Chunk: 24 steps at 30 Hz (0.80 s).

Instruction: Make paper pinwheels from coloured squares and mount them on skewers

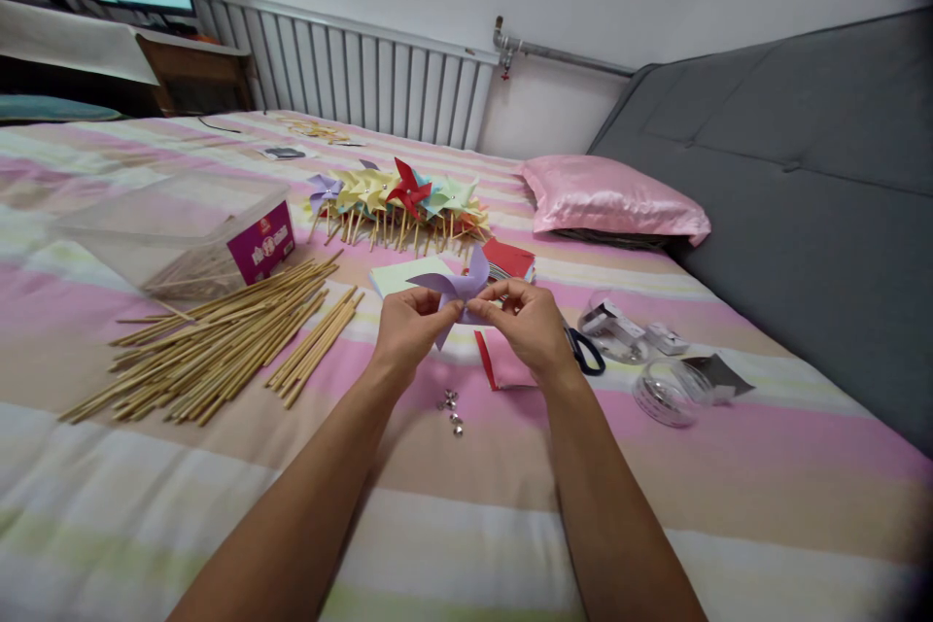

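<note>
A purple paper pinwheel is held up between my hands, its blades folded in toward the middle. My left hand pinches it from the left with thumb and fingers. From the right, my right hand grips it near the centre, fingertips almost touching those of the left. Whatever small part may sit at the pinwheel's centre is hidden by my fingertips. Below the hands, several small silver metal fasteners lie on the bed sheet. Pale green paper lies behind my left hand; pink and red paper is partly under my right.
Bundled wooden sticks lie left, before a clear plastic box. Finished pinwheels are heaped behind. To the right are dark-handled scissors, a round clear container and a pink pillow by the grey headboard.
</note>
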{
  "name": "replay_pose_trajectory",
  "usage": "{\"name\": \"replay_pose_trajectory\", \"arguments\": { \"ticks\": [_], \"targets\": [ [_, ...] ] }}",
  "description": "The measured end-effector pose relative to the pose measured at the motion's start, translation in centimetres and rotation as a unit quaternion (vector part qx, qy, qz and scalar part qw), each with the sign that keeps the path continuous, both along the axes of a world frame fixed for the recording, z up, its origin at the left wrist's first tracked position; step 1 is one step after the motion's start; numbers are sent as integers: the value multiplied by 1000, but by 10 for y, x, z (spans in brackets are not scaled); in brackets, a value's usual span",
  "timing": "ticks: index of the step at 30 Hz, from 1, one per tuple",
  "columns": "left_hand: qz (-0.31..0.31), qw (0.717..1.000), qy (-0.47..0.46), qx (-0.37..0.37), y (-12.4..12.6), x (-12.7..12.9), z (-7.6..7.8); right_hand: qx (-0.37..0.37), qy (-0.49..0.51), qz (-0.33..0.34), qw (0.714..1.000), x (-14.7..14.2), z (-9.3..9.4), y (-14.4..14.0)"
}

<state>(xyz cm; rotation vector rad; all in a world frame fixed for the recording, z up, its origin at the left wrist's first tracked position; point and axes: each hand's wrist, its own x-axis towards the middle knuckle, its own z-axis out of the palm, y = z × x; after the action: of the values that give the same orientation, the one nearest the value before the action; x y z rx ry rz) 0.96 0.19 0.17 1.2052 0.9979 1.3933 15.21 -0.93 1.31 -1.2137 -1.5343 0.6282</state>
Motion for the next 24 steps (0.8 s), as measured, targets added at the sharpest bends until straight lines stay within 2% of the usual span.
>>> {"name": "replay_pose_trajectory", "arguments": {
  "ticks": [6,15,19,24],
  "targets": [
    [-7,1000,-21,-17,2,-1,-1,70,-30,5,997,0,1,1],
    [-25,998,-53,-23,3,-3,-4,128,-78,-8,989,-2,5,-2],
    [-21,998,-50,-23,4,-2,-5,122,-83,-13,989,-3,5,-2],
    [-26,998,-55,-23,4,-2,-4,99,-54,15,994,-2,3,1]
  ]
}}
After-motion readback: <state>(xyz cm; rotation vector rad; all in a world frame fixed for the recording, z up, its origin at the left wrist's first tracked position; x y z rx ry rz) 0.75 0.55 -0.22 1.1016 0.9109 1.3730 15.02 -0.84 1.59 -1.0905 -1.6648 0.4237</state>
